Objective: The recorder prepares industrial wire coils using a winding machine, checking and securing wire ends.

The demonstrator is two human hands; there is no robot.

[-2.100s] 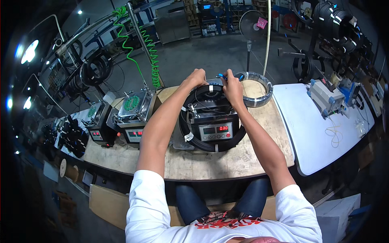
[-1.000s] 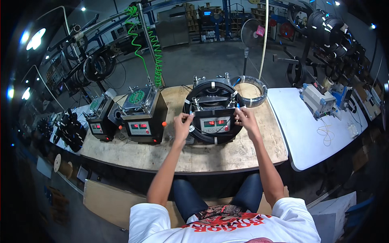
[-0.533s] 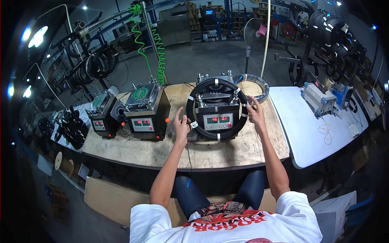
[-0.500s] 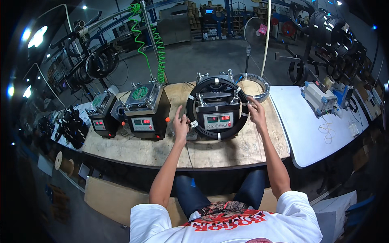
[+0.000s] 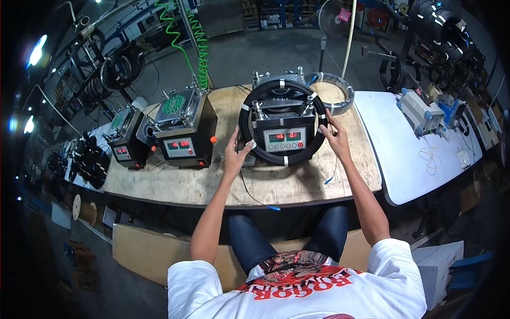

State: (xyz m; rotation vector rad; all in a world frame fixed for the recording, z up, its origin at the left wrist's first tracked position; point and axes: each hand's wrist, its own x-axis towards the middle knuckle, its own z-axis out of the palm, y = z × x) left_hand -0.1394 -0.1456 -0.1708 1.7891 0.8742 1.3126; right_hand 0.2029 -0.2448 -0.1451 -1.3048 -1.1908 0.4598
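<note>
A coil of black cable (image 5: pixel 245 121), bound with several white tapes, is held upright between my two hands, in front of a dark metal machine (image 5: pixel 259 139). My left hand (image 5: pixel 234 155) grips the coil's lower left, its thumb by a white tape. At the right side my right hand (image 5: pixel 336 140) has its fingers closed around the rim. Through the ring show the machine's lit control panel (image 5: pixel 284 141) and its metal clamp parts. One cable end with a blue connector (image 5: pixel 274 208) hangs at the table's front edge; another blue connector (image 5: pixel 328 182) dangles below my right hand.
Two similar machines with green round tops, a larger one (image 5: pixel 187 148) and a smaller one (image 5: pixel 127 151), stand to the left on the wooden table (image 5: pixel 223 194). A wrapped cable coil (image 5: pixel 348 101) lies behind at right. Beside it, a white table (image 5: pixel 393 175) carries a boxy device (image 5: pixel 419 114).
The view has tilted down. Both hands still hold the coil, with my left thumb now against its lower left. Two blue-tipped cable ends now hang in sight below it.
</note>
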